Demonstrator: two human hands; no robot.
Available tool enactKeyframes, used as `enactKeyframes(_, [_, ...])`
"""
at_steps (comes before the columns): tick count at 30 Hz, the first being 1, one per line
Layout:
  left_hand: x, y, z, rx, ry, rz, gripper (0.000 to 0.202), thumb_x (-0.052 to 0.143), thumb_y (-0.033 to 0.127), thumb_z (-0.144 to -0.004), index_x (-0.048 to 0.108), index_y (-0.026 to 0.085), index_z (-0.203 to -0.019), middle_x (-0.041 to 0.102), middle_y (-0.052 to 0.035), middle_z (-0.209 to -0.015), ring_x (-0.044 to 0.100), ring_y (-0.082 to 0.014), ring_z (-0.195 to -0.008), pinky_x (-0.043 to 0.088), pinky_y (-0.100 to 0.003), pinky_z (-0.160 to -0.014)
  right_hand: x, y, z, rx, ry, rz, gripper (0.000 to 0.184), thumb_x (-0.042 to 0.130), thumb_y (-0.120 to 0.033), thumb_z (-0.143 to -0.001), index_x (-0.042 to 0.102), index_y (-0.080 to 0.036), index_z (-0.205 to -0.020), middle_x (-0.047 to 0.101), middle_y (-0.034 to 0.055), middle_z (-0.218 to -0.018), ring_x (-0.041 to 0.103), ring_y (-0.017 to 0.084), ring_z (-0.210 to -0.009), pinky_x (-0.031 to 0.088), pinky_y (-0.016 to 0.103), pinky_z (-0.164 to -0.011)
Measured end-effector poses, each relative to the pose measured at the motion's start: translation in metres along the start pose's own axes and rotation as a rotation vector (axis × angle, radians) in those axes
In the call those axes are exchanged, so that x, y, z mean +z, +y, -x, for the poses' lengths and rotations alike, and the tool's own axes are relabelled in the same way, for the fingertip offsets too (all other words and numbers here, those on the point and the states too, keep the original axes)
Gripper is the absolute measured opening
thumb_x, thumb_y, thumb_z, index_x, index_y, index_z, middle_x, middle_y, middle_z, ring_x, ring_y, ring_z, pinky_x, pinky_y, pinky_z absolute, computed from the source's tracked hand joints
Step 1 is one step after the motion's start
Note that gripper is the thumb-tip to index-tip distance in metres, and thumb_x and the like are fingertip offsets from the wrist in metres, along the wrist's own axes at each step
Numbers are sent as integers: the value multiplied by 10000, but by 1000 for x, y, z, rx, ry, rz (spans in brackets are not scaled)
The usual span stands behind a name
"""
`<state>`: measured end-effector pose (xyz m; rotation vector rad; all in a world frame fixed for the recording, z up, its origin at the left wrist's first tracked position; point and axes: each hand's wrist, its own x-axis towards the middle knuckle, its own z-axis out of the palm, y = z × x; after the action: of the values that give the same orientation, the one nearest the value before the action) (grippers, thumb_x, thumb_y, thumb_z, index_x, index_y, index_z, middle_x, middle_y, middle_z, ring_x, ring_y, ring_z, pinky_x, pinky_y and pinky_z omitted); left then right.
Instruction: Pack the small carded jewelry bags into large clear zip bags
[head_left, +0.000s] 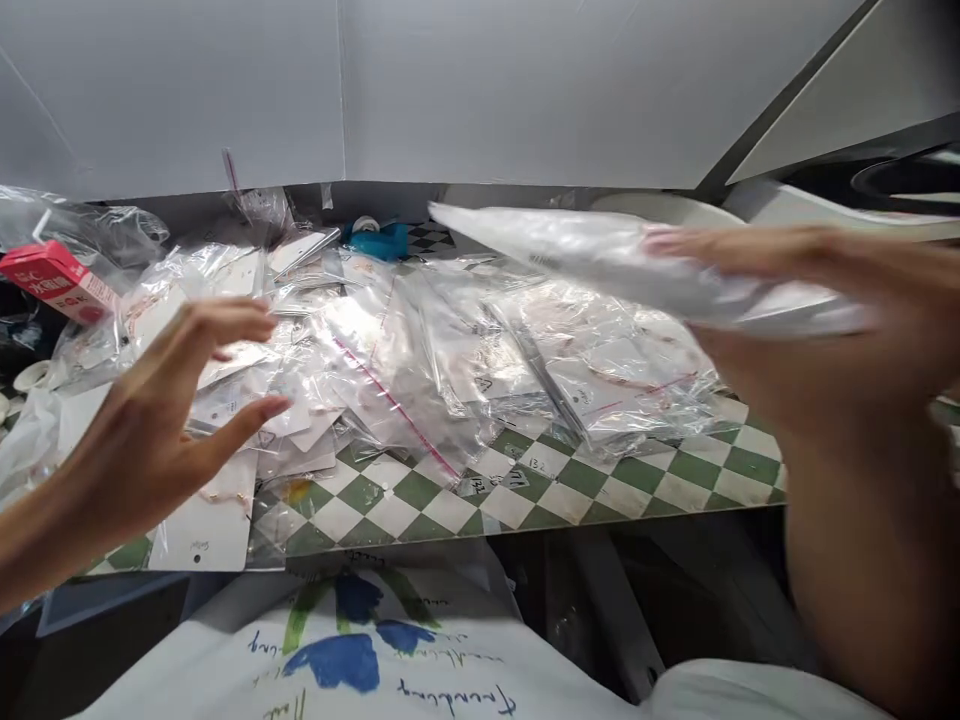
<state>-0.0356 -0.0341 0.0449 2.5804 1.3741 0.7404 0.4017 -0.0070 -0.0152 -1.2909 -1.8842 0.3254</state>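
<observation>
My left hand (176,390) hovers over the left part of the pile with nothing in it, its thumb and fingers spread. Below it lies a white jewellery card (210,535) with a thin chain on it, at the table's front edge. At the right, my right hand (847,290) is closed on a white, shiny plastic bag (570,245), raised above the pile and blurred by motion; its contents cannot be made out. Between the hands, clear zip bags (405,360) with carded jewellery lie heaped. One bag shows a pink zip strip running diagonally.
The table (577,495) has a green-and-white checked top. A red drink carton (60,280) with a straw stands at the far left. Behind the pile are a blue tape dispenser (377,240) and tall white panels (525,90). Black handwritten numbers mark the front.
</observation>
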Motion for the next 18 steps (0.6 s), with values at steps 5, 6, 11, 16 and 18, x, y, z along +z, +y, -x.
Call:
enactKeyframes(5, [11,-26,44,139,-231,-106,445,607,407,-1004,490,312,-1423,641,-96,-1402,699,-332,-1199,603,-485,-989,-12,33,32,-45,-324,390,793,688,-862,-732,678,-406,-1380,682,82,-1392,641,496,-1244,533,753,-1007])
enactKeyframes(6, [13,-27,50,157,-253,-113,482,610,437,-996,486,323,-1447,657,-95,-1396,694,-359,-1214,596,-515,-1000,-11,27,34,-29,-330,367,818,693,-850,-742,630,-420,-1435,658,73,-1428,628,479,-1274,557,705,-1018])
enactKeyframes(11, [22,-12,41,55,-295,72,428,588,465,-1007,550,299,-1401,726,-87,-1280,747,-310,-1097,634,-424,-884,18,-43,20,-181,-391,-204,559,312,-726,-1023,466,-521,-1519,588,-39,-1517,587,281,-1386,568,537,-1108])
enactKeyframes(16, [47,-5,14,-57,-455,249,431,566,492,-1024,587,192,-1332,754,-93,-1049,748,-221,-860,612,-329,-710,71,-71,-4,-118,-432,-200,491,467,-585,-1056,527,-371,-1495,583,3,-1527,560,257,-1417,532,523,-1143])
enactKeyframes(18, [55,-4,12,0,-423,210,418,572,477,-1027,583,177,-1317,739,-114,-1129,735,-229,-902,608,-355,-764,91,-58,-12,-52,-403,55,734,569,-648,-981,428,-255,-1585,465,98,-1615,456,337,-1492,421,632,-1205])
